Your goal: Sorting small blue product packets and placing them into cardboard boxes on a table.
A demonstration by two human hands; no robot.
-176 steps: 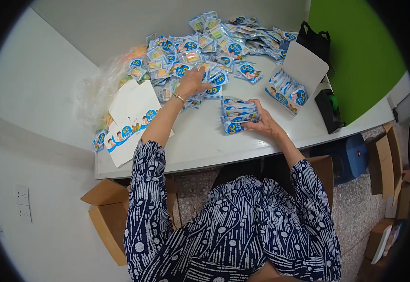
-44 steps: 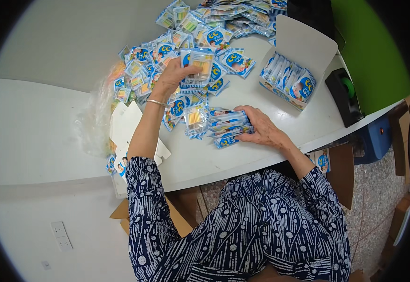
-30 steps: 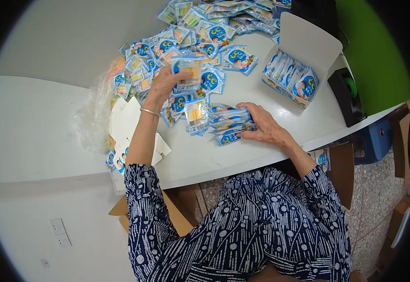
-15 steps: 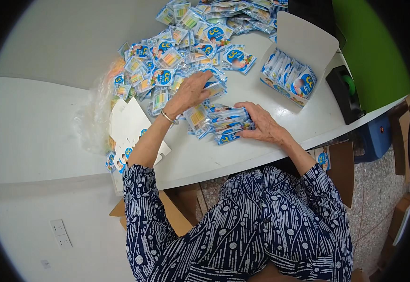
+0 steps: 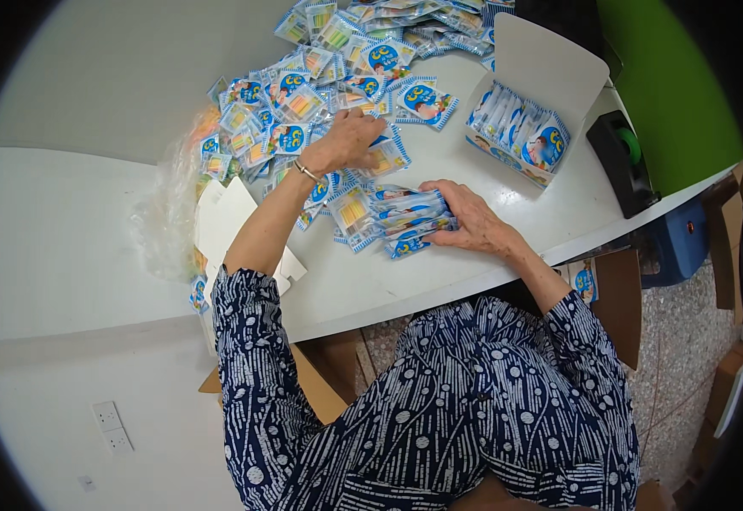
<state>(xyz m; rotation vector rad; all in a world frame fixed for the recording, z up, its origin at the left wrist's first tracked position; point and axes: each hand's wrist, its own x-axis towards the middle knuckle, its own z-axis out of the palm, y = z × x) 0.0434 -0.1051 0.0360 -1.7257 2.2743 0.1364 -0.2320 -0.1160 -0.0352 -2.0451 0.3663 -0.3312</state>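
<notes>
My right hand point(image 5: 472, 223) grips one end of a row of small blue-and-white packets point(image 5: 411, 217) standing on edge, thumb on the near side and fingers on the far side. My left hand point(image 5: 346, 145), with a bracelet at the wrist, is over the near edge of a loose pile of packets point(image 5: 303, 102). Its fingers are curled onto a clear-fronted packet point(image 5: 390, 156) with coloured strips inside; the fingertips are partly hidden. Just left of the row, another packet point(image 5: 353, 213) lies flat, showing yellow and orange strips.
An open white box point(image 5: 508, 157) filled with upright packets stands at the right, lid raised. Beside it is a black tape dispenser point(image 5: 623, 166) with green tape. Flattened white cartons point(image 5: 222, 221) and a clear plastic bag point(image 5: 163, 226) lie at the left. Brown cardboard boxes point(image 5: 614, 298) stand below the table edge.
My left hand has shifted slightly, its fingers curling more over the packet at the pile's edge. My right hand stays on the row. The whole view has moved a little.
</notes>
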